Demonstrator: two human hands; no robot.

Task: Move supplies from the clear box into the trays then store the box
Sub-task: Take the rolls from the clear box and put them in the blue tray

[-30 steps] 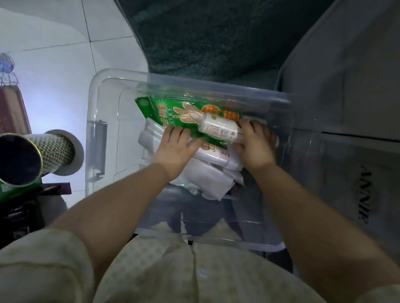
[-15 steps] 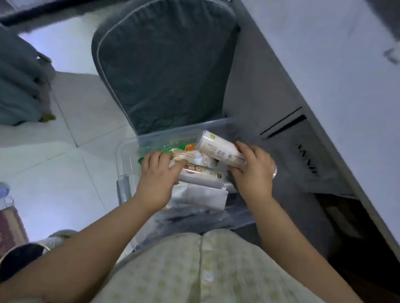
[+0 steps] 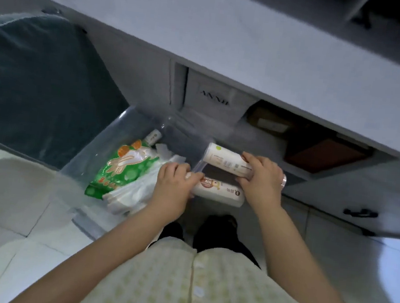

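the clear box (image 3: 122,127) sits on the floor under the counter (image 3: 231,42), holding a green bag (image 3: 122,165). the left hand (image 3: 172,185) grips one white roll (image 3: 219,191); the right hand (image 3: 260,178) clasps another roll (image 3: 225,160) above it.

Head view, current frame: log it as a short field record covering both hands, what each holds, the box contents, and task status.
left hand: grip closed on the lower white roll, held by its left end
right hand: grip closed on the upper white cylinder, held by its right end
clear box: on the floor, open, beside a dark cushion
still in box: green glove packet, white bags, small bottle
trays: none clearly visible
status: two items lifted, box not emptied
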